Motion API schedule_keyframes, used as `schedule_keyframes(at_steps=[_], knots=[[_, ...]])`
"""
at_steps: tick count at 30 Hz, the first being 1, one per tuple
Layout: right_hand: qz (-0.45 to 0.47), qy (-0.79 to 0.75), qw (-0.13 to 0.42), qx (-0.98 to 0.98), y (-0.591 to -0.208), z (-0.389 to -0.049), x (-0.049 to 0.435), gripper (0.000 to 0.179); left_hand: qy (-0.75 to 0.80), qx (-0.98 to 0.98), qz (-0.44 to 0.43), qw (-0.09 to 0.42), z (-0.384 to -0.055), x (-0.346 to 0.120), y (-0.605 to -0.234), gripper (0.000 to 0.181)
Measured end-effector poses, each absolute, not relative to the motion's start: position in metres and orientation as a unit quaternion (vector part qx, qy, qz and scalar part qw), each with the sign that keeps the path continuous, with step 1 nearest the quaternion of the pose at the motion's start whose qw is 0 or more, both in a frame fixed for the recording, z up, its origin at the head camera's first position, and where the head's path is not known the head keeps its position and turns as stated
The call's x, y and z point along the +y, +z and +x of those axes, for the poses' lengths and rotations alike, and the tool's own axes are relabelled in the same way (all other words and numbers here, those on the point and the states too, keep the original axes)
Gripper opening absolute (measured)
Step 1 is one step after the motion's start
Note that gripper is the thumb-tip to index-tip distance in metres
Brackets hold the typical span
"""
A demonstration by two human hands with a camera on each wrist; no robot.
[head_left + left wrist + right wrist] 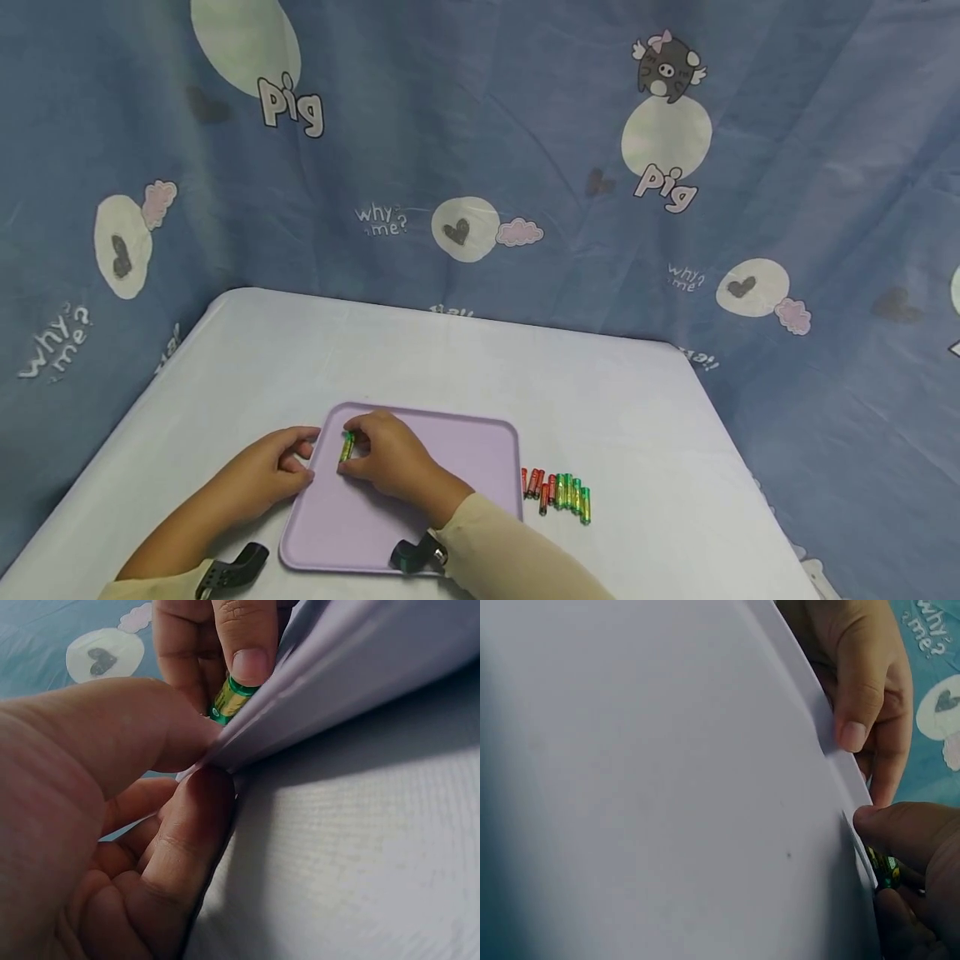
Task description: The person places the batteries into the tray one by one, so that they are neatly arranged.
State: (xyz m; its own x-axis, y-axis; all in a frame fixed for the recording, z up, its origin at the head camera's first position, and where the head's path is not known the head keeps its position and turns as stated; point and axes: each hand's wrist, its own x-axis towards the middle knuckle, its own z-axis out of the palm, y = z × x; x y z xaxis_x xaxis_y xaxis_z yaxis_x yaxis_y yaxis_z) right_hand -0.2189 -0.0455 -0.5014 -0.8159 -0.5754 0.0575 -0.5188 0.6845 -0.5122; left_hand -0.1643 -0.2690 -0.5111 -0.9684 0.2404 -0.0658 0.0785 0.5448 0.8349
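A pale purple tray (pixel 420 525) lies on the white table. My right hand (pixel 393 458) is over the tray's left side and pinches a green-and-gold battery (pixel 346 447) between thumb and fingers, near the left rim. In the left wrist view, one end of that battery (pixel 231 699) shows beneath the right thumb. At the tray's left edge, my left hand (pixel 262 471) pinches the rim; its thumb lies on top in the right wrist view, and a finger is below in the left wrist view.
Right of the tray, several red batteries (pixel 534 482) and several green-and-gold batteries (pixel 576 496) stand side by side in a row on the table (pixel 637 417). A blue patterned curtain (pixel 525 150) hangs behind the table. Each wrist wears a black camera mount (pixel 238 568).
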Motion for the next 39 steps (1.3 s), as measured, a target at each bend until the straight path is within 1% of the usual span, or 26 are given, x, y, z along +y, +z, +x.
schedule_keyframes(at_steps=[11,18,25,32,39], knots=[[-0.304,-0.246,0.045,0.919,-0.499,-0.219,-0.053,0.052,0.470,0.872,0.105,0.081,-0.164,-0.271,-0.508,0.063],[-0.308,-0.200,0.050,0.929,-0.497,-0.215,-0.059,0.051,0.477,0.868,0.091,0.105,-0.158,-0.268,-0.509,0.066],[-0.315,-0.163,0.032,0.934,-0.492,-0.215,-0.069,0.052,0.472,0.872,0.090,0.094,-0.158,-0.271,-0.508,0.066],[-0.317,-0.144,0.018,0.937,-0.493,-0.213,-0.076,0.051,0.469,0.874,0.092,0.095,-0.159,-0.271,-0.509,0.066],[-0.326,-0.135,0.011,0.936,-0.489,-0.212,-0.078,0.054,0.474,0.870,0.097,0.093,-0.157,-0.271,-0.507,0.066]])
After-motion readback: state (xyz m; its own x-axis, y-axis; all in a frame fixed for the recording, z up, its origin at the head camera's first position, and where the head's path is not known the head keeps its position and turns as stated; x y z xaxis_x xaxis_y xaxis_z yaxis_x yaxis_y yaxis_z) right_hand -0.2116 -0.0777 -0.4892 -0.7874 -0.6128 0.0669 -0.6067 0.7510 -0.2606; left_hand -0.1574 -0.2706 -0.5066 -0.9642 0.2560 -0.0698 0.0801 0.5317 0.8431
